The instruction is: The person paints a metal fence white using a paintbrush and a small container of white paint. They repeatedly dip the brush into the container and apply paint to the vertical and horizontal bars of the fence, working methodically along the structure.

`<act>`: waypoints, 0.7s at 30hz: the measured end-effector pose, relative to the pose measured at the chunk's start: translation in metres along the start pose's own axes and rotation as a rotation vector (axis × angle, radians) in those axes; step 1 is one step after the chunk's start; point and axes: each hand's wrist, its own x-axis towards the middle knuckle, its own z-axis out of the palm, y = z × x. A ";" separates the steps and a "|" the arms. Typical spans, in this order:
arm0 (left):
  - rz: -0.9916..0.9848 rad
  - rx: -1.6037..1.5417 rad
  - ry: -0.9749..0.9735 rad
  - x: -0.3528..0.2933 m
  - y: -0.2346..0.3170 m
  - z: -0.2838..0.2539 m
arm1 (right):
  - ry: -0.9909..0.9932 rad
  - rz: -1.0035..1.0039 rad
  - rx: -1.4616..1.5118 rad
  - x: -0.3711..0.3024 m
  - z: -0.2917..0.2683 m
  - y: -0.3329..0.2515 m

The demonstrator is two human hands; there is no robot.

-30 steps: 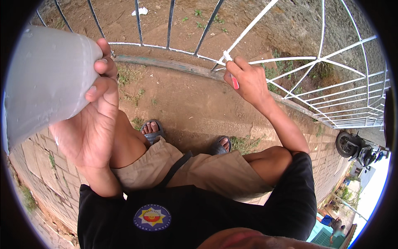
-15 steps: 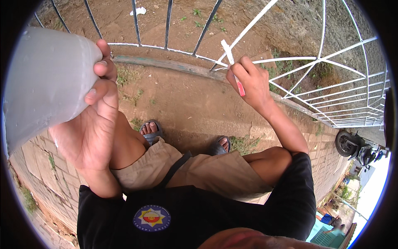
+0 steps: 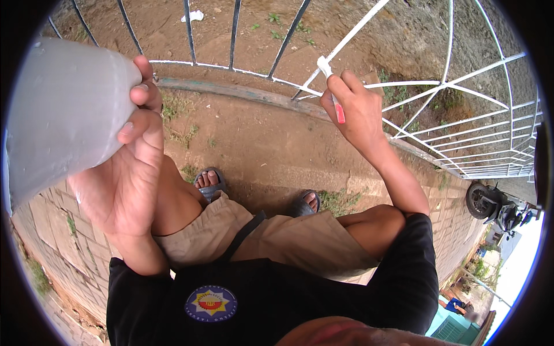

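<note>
My left hand point(image 3: 124, 173) is closed around the rim of a cloudy white plastic container point(image 3: 69, 109) at the left; the inside of it is hidden. My right hand point(image 3: 358, 115) grips a paintbrush point(image 3: 325, 66) with a red-ended handle. White paint coats the bristles, which touch or nearly touch a slanting white bar of the metal fence point(image 3: 360, 26). To the left of the brush, upright bars point(image 3: 234, 34) are still dark, while the rail point(image 3: 216, 66) at their foot is white.
A low concrete curb point(image 3: 242, 92) runs under the fence. My sandalled feet point(image 3: 210, 180) rest on bare dirt, with brick paving point(image 3: 63, 230) behind. A motorcycle point(image 3: 496, 207) stands at the right. Farther off, a person point(image 3: 456, 304) is at the lower right.
My right hand has shifted slightly to the right, and the brush tip has moved right along the slanting bar. The left hand and container have stayed nearly in place.
</note>
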 end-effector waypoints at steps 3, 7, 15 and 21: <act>-0.012 -0.016 0.002 -0.001 0.000 -0.003 | -0.028 0.008 -0.011 0.002 -0.003 0.002; -0.014 -0.021 0.000 0.001 0.001 -0.003 | 0.054 -0.062 -0.013 0.002 -0.011 0.010; -0.009 -0.003 -0.001 0.000 0.000 -0.003 | 0.056 0.036 0.009 0.018 -0.024 0.005; -0.013 -0.008 0.001 0.002 0.001 -0.003 | 0.073 0.006 0.038 0.013 -0.020 0.009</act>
